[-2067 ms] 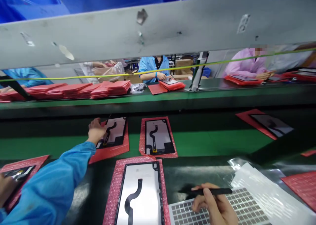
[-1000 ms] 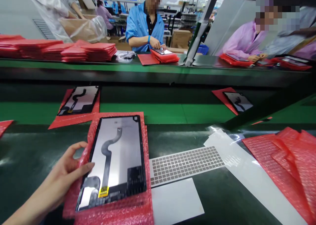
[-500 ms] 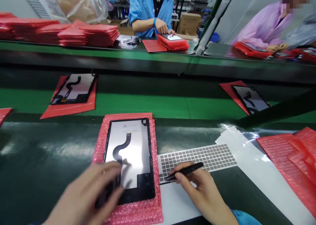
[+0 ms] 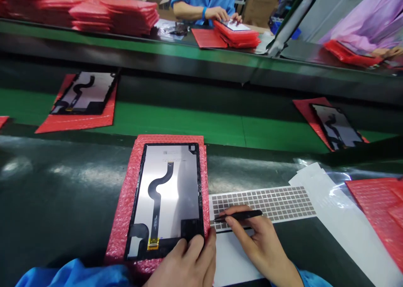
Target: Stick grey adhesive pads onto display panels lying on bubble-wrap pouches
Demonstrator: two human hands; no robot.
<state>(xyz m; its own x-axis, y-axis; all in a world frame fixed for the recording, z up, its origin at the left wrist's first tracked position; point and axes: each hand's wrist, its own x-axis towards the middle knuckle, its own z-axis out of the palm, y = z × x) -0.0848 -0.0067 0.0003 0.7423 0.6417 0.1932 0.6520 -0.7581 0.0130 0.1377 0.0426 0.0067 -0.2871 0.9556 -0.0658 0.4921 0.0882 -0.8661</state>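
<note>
Tablet screen panel lying flat on red bubble wrap, left hand on its bottom edge, can't tell if gripping; right hand pinching black tweezers over a gray-squared pad sheet.

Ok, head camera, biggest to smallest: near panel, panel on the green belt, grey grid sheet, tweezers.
1. Near display panel.
2. Belt panel and grey grid sheet look alike; distance makes that unsure.
3. Black tweezers, held in the right hand.
</note>
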